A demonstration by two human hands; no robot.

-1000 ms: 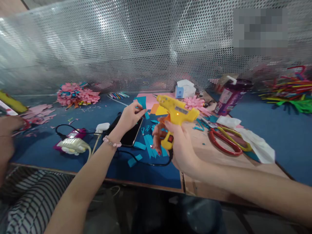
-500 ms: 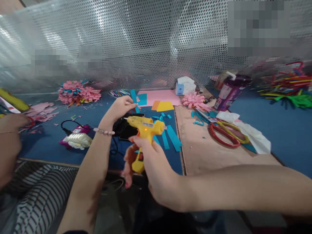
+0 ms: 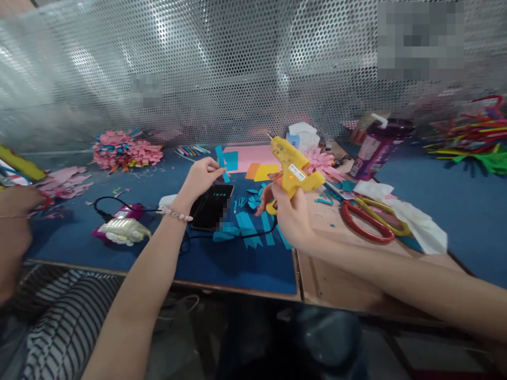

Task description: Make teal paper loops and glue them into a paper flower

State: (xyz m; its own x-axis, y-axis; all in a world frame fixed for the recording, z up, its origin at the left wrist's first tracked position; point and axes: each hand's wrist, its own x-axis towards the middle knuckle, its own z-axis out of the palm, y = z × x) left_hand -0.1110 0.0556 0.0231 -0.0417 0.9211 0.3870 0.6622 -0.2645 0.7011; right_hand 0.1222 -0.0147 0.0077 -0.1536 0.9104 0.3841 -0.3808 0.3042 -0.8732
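Between the fingertips of my left hand (image 3: 204,177) is a narrow blue paper strip (image 3: 220,158), held upright above the table. My right hand (image 3: 291,214) grips a yellow hot glue gun (image 3: 295,163), its nozzle tilted up and to the left and its small orange light lit. Under and beside my left hand lies a black phone (image 3: 214,206) with its screen showing a clock. Cut blue paper strips (image 3: 249,232) are spread on the table between the phone and my right hand. A dark cord runs across them toward the glue gun's handle.
Red-handled scissors (image 3: 366,224) and crumpled tissue (image 3: 420,224) lie to the right, near a purple tumbler (image 3: 374,150). Pink paper flowers (image 3: 127,150) stand at the back left. A co-worker's hand (image 3: 19,211) is at the far left. Behind the table rises a perforated metal panel (image 3: 237,68).
My right hand has carried the glue gun up, away and to the right, uncovering the phone and blue strips. My left hand has shifted slightly right, still pinching the blue strip.
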